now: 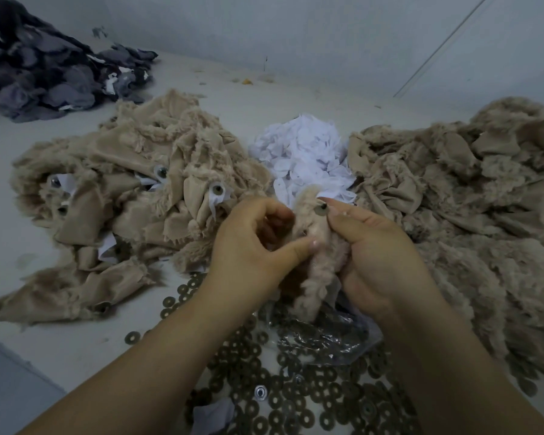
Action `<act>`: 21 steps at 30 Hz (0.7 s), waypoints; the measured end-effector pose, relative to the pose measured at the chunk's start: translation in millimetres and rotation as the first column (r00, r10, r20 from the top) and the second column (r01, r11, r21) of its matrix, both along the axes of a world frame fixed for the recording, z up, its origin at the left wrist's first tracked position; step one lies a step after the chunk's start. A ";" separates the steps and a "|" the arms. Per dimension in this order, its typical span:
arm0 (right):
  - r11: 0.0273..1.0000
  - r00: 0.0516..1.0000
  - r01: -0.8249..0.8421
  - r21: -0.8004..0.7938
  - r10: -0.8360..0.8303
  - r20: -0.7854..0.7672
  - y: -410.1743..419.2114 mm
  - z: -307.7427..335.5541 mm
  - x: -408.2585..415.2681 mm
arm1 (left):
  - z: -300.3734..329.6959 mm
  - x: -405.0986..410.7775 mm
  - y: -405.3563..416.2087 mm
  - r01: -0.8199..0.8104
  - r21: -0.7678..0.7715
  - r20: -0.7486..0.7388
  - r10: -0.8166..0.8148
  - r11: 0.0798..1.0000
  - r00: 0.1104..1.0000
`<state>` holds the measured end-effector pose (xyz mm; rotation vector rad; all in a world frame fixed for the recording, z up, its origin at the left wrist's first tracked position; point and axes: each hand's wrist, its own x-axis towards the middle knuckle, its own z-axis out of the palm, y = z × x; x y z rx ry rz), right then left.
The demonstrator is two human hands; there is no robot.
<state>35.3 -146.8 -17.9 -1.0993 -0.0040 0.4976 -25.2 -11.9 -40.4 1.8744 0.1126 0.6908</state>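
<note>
Both my hands hold one beige plush fur piece [314, 265] above the table's middle. My left hand [255, 243] grips its left side, thumb pressing into the fur. My right hand [377, 246] grips the right side, fingertips pinching near a small round washer [321, 209] that sits on the piece's top. A white patch [333, 193] peeks out behind the piece. The lower end of the fur hangs between my wrists.
A heap of beige fur pieces with fitted eyes [132, 196] lies left, another beige heap [471, 202] right. White patches [305, 152] pile behind. Several dark washers [296, 397] and a clear plastic bag [324, 340] lie near me. Dark grey fabric [44, 67] is far left.
</note>
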 end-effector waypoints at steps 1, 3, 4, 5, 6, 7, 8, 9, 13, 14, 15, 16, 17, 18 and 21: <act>0.999 0.999 -0.022 0.036 0.023 -0.028 -0.8 1.2 0.7 | 0.0 0.9 -0.2 0.016 0.074 -0.009 -0.015 0.997 1.000; 0.997 0.997 -0.042 0.066 0.046 -0.057 -1.6 2.6 1.4 | 0.5 4.8 -0.6 0.034 0.101 0.002 -0.035 0.994 0.999; 0.996 0.996 -0.049 0.076 0.054 -0.067 -1.6 3.1 1.4 | 0.7 6.7 -0.4 0.050 0.055 0.003 -0.050 0.997 0.999; 0.995 0.995 -0.059 0.086 0.066 -0.073 -1.5 4.4 1.1 | 1.1 8.5 0.2 0.072 -0.011 0.001 -0.072 0.997 0.997; 0.993 0.995 -0.064 0.096 0.071 -0.068 -1.9 5.6 1.1 | 2.0 10.0 1.1 0.095 -0.076 -0.002 -0.096 0.993 0.995; 0.993 0.996 -0.052 0.105 0.059 -0.061 -2.5 6.4 1.6 | 3.8 11.2 1.7 0.112 -0.124 0.000 -0.113 0.986 0.994; 0.993 0.998 -0.021 0.116 0.028 -0.059 -3.4 6.3 2.8 | 5.8 12.0 2.3 0.119 -0.152 0.001 -0.120 0.981 0.993; 0.991 0.998 0.008 0.133 0.000 -0.062 -3.7 6.4 3.6 | 7.7 12.8 2.9 0.118 -0.168 -0.001 -0.119 0.979 0.993; 0.993 0.996 -0.052 0.107 0.060 -0.069 -1.0 4.6 -0.3 | 11.2 16.4 2.5 0.044 -0.127 0.022 -0.042 0.991 0.999; 0.993 0.993 -0.090 0.074 0.095 -0.065 0.8 4.1 -2.7 | 11.5 17.2 2.0 -0.004 -0.092 0.036 0.007 0.996 0.999; 0.992 0.991 -0.116 0.042 0.118 -0.060 2.0 2.5 -4.1 | 11.9 17.6 1.3 -0.051 -0.050 0.058 0.054 0.997 0.997; 0.992 0.991 -0.125 0.017 0.126 -0.051 2.1 0.1 -3.9 | 12.3 17.6 0.7 -0.092 0.005 0.087 0.091 0.996 0.992; 0.992 0.991 -0.125 -0.003 0.125 -0.040 1.4 -1.6 -2.7 | 12.8 16.9 -0.1 -0.131 0.072 0.119 0.122 0.989 0.985; 0.992 0.992 -0.127 -0.023 0.127 -0.027 0.0 -2.3 -1.2 | 13.3 15.9 -1.2 -0.170 0.145 0.148 0.149 0.975 0.978; 0.973 0.977 -0.213 -0.086 0.214 0.003 -2.2 0.1 -1.5 | 13.7 14.1 -5.4 -0.231 0.312 0.168 0.186 0.922 0.968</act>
